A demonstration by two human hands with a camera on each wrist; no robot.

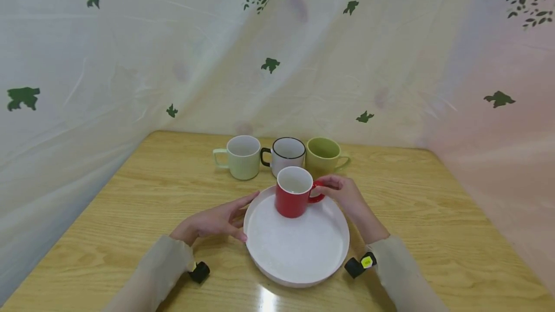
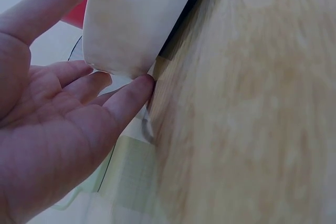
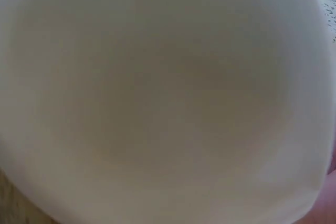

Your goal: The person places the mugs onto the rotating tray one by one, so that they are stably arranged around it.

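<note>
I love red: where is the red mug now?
In the head view, the red mug is at the far side of the white tray, near the black-rimmed mug, its handle in the right fingers.

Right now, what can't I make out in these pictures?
Part of the base of the black-rimmed mug: head view, behind the red mug.
Most of the red mug: left wrist view, behind the tray and left grip.
Most of the right grip: right wrist view, beyond tray and picture edge.
</note>
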